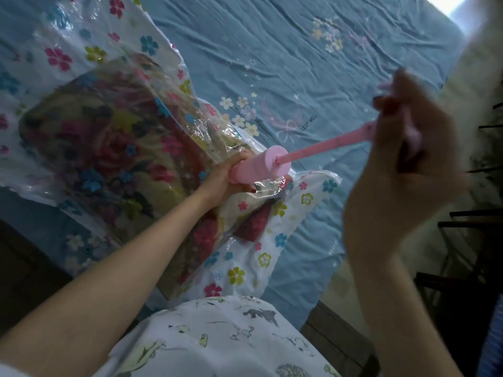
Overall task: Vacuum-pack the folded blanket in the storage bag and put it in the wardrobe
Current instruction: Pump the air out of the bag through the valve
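A clear storage bag (81, 50) printed with coloured flowers lies on the bed, with the folded floral blanket (109, 148) inside it. A pink hand pump (261, 165) stands on the bag's near right part. My left hand (226, 178) grips the pump's cylinder low down against the bag. My right hand (402, 148) is raised to the right and grips the pump's handle, with the pink rod (326, 145) pulled far out of the cylinder. The hand is blurred.
The bed is covered by a wrinkled blue sheet (272, 50) with small flower prints. Dark floor (24, 268) shows at lower left. A dark rack or chair frame (468, 227) stands at the right edge beside the bed. My patterned white shirt (217, 336) fills the bottom centre.
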